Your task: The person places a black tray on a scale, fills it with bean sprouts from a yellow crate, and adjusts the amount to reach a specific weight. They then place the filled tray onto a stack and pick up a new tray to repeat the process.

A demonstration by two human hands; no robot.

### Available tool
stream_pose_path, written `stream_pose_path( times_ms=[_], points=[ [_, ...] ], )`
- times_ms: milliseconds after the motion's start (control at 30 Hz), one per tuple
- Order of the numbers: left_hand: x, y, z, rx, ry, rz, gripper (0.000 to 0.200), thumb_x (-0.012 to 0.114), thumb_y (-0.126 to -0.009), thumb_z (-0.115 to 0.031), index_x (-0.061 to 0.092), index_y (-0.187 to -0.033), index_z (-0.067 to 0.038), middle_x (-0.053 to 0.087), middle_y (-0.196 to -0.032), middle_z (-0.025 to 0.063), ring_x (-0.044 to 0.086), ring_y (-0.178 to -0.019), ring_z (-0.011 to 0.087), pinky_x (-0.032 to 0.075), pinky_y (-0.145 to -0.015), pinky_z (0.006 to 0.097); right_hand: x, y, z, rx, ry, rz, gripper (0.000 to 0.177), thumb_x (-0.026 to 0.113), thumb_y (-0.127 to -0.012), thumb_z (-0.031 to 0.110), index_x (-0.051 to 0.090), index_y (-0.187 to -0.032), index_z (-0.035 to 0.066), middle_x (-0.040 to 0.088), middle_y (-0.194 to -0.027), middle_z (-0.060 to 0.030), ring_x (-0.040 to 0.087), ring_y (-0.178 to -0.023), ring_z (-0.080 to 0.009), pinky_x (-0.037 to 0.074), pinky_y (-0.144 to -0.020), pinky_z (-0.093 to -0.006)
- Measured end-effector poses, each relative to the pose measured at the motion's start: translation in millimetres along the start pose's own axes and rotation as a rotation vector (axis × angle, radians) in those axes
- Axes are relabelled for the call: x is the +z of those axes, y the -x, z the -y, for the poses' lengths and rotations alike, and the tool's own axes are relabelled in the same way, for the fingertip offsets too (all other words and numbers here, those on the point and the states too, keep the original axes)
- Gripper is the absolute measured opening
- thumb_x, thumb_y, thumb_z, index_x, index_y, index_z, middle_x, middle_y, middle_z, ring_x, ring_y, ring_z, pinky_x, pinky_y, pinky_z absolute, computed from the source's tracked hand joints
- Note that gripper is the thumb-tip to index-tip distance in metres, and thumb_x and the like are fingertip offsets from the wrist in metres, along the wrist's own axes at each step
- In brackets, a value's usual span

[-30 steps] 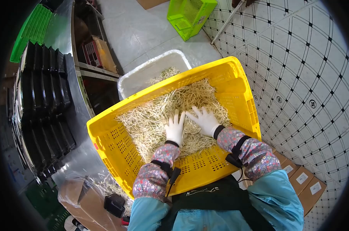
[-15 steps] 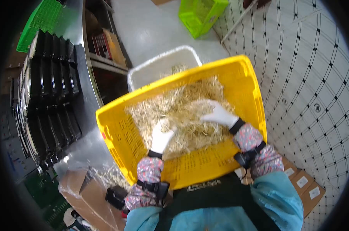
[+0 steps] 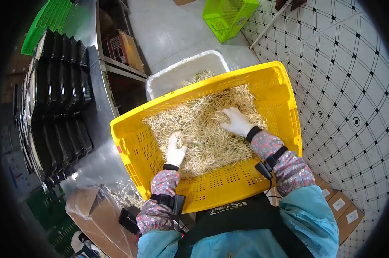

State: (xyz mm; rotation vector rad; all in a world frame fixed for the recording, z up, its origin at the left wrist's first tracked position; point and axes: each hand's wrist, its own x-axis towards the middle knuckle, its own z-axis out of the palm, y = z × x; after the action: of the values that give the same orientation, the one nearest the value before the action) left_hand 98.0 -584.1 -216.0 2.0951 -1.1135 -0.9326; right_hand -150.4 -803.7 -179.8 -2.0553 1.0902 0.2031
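Note:
A yellow perforated crate [image 3: 209,195] stands tilted in front of me, with a thick layer of pale bean sprouts [image 3: 211,146] inside. My left hand [image 3: 175,149], in a white glove, is at the left part of the sprouts, its fingers curled around some strands. My right hand [image 3: 237,122], also white-gloved, rests on the right part of the sprouts, its fingers bent into them with strands at the fingertips. The two hands are apart.
A whitish tub [image 3: 160,86] with some sprouts lies behind the crate. Stacked black trays [image 3: 61,94] stand on the metal table [image 3: 100,165] at left. A lime-green crate [image 3: 222,19] is on the floor; cardboard boxes [image 3: 348,217] are at lower right. Another person's arm [image 3: 85,245] shows at lower left.
My right hand has moved slightly back and left, and fewer sprouts hang between the hands. My left hand has moved only a little. The whole view has shifted slightly.

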Motion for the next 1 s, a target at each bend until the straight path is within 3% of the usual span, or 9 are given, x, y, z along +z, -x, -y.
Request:
stream_pose_path(
  times_ms=[100, 200, 367, 500, 633, 700, 833, 967, 1000],
  points=[
    [9, -12, -38, -0.022, -0.307, -0.066, 0.105, 0.084, -0.068, -0.035, 0.026, -0.153, -0.013, 0.024, -0.157, 0.019, 0.025, -0.141, 0.0442, 0.032, -0.113, 0.0514, -1, -12, 25, 0.058, 0.298, 0.02, 0.084, 0.075, -0.075, 0.044, 0.041, -0.145, 0.013, 0.055, -0.132, -0.0213, 0.057, -0.117, -0.0355, 0.049, -0.094, -0.0464],
    [25, -14, -38, -0.026, -0.479, -0.001, 0.098, 0.085, -0.067, -0.028, 0.034, -0.149, -0.012, 0.04, -0.146, 0.0188, 0.043, -0.128, 0.0422, 0.041, -0.106, 0.0492, 32, -7, 42, -0.042, 0.494, -0.011, 0.076, 0.073, -0.08, 0.035, 0.04, -0.146, 0.016, 0.05, -0.135, -0.0197, 0.056, -0.116, -0.0345, 0.051, -0.088, -0.0484],
    [20, 1, -11, -0.128, 0.531, -0.101, 0.05, 0.066, -0.091, -0.013, 0.05, -0.136, 0.003, 0.058, -0.132, 0.0133, 0.056, -0.119, 0.0182, 0.046, -0.1, 0.0307, 54, 5, 82, -0.094, -0.233, 0.067, 0.052, 0.055, -0.085, 0.008, 0.05, -0.137, 0.013, 0.056, -0.119, -0.016, 0.059, -0.1, -0.0305, 0.053, -0.083, -0.041],
    [-15, 33, -38, -0.454, 0.829, -0.145, 0.058, 0.062, -0.097, -0.023, 0.04, -0.144, 0.003, 0.053, -0.138, 0.0151, 0.052, -0.124, 0.0203, 0.041, -0.106, 0.0319, 79, 20, 114, -0.419, -0.561, 0.036, 0.062, 0.071, -0.084, 0.025, 0.05, -0.139, 0.009, 0.057, -0.129, -0.0186, 0.052, -0.124, -0.0321, 0.04, -0.107, -0.0409],
    [-10, 39, 14, -0.68, 0.861, -0.216, 0.072, 0.059, -0.098, -0.037, 0.029, -0.151, 0.001, 0.034, -0.154, 0.0127, 0.038, -0.137, 0.0198, 0.033, -0.112, 0.0335, 19, -29, 42, 0.034, -0.306, 0.015, 0.066, 0.07, -0.081, 0.046, 0.057, -0.134, 0.01, 0.061, -0.128, -0.0171, 0.054, -0.123, -0.032, 0.042, -0.105, -0.0407],
    [-6, 35, 20, -0.644, 0.718, -0.236, 0.081, 0.062, -0.095, -0.041, 0.024, -0.153, 0.001, 0.03, -0.157, 0.0143, 0.031, -0.143, 0.0242, 0.024, -0.117, 0.0337, -2, -49, -19, 0.008, 0.086, -0.211, 0.083, 0.07, -0.078, 0.054, 0.044, -0.145, 0.013, 0.044, -0.148, -0.0197, 0.039, -0.137, -0.0373, 0.034, -0.112, -0.0468],
    [3, 26, 11, -0.647, 0.473, -0.219, 0.085, 0.063, -0.093, -0.044, 0.023, -0.153, 0.001, 0.025, -0.159, 0.0185, 0.024, -0.147, 0.0269, 0.02, -0.118, 0.0351, -21, -14, -57, 0.136, 0.23, 0.153, 0.11, 0.076, -0.067, 0.062, 0.028, -0.154, 0.015, 0.024, -0.157, -0.0265, 0.02, -0.145, -0.045, 0.027, -0.116, -0.0506],
    [10, 32, 23, -0.603, 0.523, -0.281, 0.083, 0.069, -0.091, -0.034, 0.027, -0.152, 0.001, 0.029, -0.157, 0.0196, 0.026, -0.146, 0.028, 0.02, -0.118, 0.036, -12, 3, -66, 0.206, 0.171, 0.262, 0.104, 0.076, -0.071, 0.055, 0.026, -0.155, 0.017, 0.041, -0.146, -0.0285, 0.048, -0.129, -0.0431, 0.044, -0.104, -0.0469],
    [9, 31, 24, -0.602, 0.517, -0.298, 0.079, 0.07, -0.09, -0.029, 0.03, -0.151, 0.001, 0.032, -0.155, 0.0198, 0.029, -0.144, 0.028, 0.022, -0.118, 0.0364, -11, 7, -67, 0.193, 0.156, 0.181, 0.088, 0.075, -0.073, 0.05, 0.043, -0.146, 0.013, 0.058, -0.129, -0.0258, 0.062, -0.112, -0.0386, 0.05, -0.095, -0.0439]
  ],
)
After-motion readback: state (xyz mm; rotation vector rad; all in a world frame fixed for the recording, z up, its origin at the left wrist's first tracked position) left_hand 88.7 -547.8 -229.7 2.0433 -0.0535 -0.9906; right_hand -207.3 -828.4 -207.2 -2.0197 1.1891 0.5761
